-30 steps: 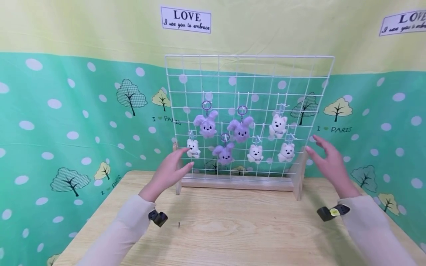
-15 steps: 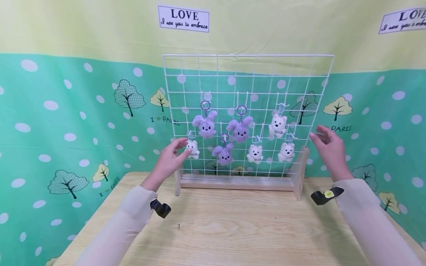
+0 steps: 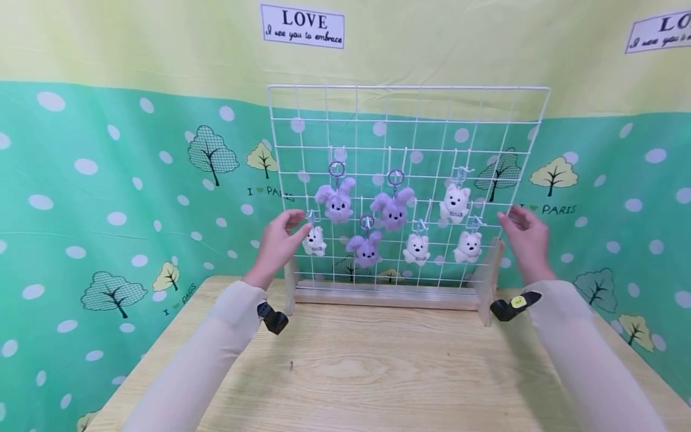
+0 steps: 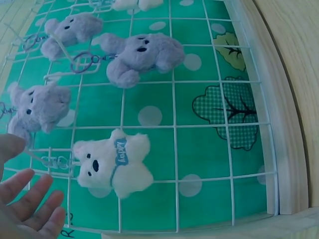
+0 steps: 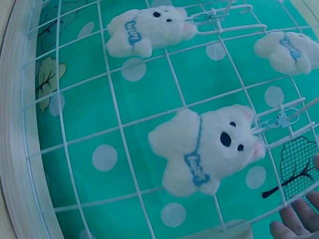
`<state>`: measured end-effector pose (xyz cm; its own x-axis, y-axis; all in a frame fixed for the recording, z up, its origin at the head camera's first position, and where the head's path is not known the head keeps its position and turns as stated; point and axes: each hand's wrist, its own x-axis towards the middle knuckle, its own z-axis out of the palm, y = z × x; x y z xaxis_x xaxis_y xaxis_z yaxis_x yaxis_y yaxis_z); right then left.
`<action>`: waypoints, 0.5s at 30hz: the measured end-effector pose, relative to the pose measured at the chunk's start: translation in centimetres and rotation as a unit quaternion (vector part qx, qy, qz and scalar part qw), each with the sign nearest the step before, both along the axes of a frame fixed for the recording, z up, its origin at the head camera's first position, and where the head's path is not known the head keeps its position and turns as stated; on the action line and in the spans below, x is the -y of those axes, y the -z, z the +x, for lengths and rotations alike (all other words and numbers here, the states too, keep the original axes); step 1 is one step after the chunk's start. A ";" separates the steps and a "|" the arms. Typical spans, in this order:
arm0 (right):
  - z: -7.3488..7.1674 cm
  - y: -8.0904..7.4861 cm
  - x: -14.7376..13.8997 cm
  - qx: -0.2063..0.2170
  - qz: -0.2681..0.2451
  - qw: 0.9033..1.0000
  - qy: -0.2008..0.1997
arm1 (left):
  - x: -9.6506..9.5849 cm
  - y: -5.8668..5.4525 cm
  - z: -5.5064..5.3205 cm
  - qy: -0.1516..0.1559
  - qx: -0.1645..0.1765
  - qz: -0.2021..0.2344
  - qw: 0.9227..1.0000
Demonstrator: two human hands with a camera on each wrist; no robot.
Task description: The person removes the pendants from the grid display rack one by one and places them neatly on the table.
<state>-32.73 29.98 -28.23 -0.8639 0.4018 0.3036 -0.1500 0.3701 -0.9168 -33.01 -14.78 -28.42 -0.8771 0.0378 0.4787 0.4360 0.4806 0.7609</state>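
A white wire grid panel (image 3: 408, 120) is stood in a wooden base (image 3: 385, 295) near the far edge of the wooden tabletop (image 3: 378, 372). Seven plush keychains are hung from hooks on the grid's lower half: three purple bunnies (image 3: 337, 201) toward the left and middle, and four white bears spread along the lower rows.

The left hand (image 3: 278, 243) is raised at the grid's left edge, its fingers loosely spread and straight, with nothing pinched; the fingertips (image 4: 30, 199) are seen just beside the clasp of the lower-left white bear (image 3: 314, 240). The right hand (image 3: 526, 235) is held at the grid's right edge, near the lower-right white bear (image 3: 467, 246), fingers relaxed and apart, gripping nothing. Whether it touches the wire cannot be told.

The step in hand is judged to be a reach toward the outer bears or the panel's sides. If a bear is to be unhooked, the metal clasp (image 4: 57, 162) rather than the soft body is best pinched, and it should be lifted up and off the hook before being drawn outward, so that the wire is not tugged. The light panel could be tipped by a sideways pull, so it is best steadied by the free hand at its edge.
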 end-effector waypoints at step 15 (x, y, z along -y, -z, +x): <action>-1.5 0.6 0.9 -0.027 -0.134 0.991 0.007 | -1.2 0.3 -1.3 -0.038 -0.022 0.006 0.999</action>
<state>-34.21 29.10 -28.82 -0.8435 0.4854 0.2301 -0.1984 0.1166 -0.9732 -34.34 -13.63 -28.70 -0.8552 -0.0338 0.5172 0.4319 0.5051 0.7472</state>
